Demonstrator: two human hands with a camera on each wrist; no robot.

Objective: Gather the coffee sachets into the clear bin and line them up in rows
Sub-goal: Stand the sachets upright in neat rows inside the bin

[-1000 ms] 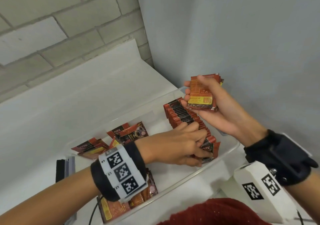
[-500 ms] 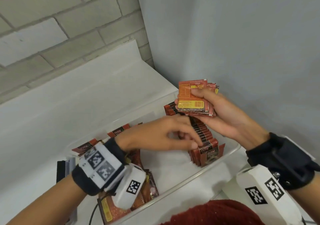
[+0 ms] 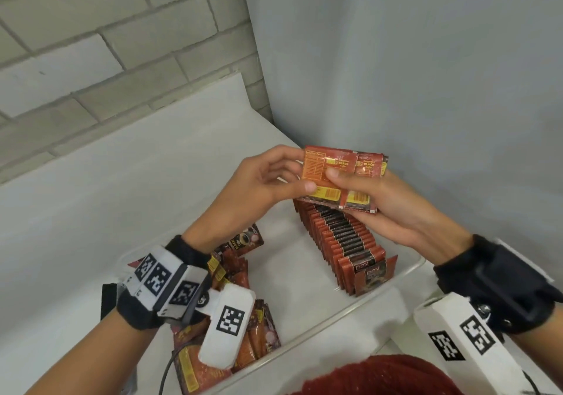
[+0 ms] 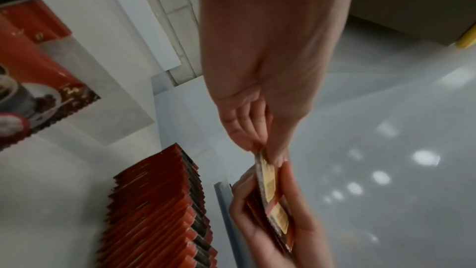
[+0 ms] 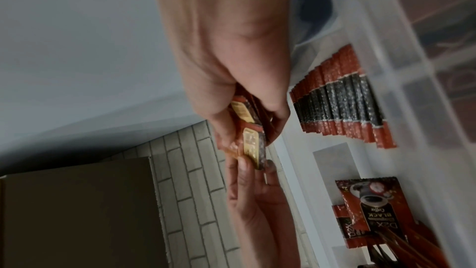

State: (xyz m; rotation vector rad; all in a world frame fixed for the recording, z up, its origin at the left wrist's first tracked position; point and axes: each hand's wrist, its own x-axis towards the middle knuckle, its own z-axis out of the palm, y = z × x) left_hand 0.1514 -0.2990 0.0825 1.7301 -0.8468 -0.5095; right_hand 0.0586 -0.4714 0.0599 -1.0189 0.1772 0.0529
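Observation:
A clear bin sits on the white counter. One row of upright red sachets runs along its right side, also in the left wrist view as sachet row and in the right wrist view as sachet row. Above the row my right hand holds a small stack of sachets, back sides up. My left hand pinches the top sachet of that stack at its left edge. The same pinch on the top sachet shows in the left wrist view.
Loose sachets lie flat in the bin's left part, more loose sachets near its front wall. A grey wall stands close on the right, a brick wall behind. A dark flat object lies left of the bin.
My left hand rose from the row in the bin up to the stack and took hold of its top sachet. The right hand shifted the stack slightly lower and flatter.

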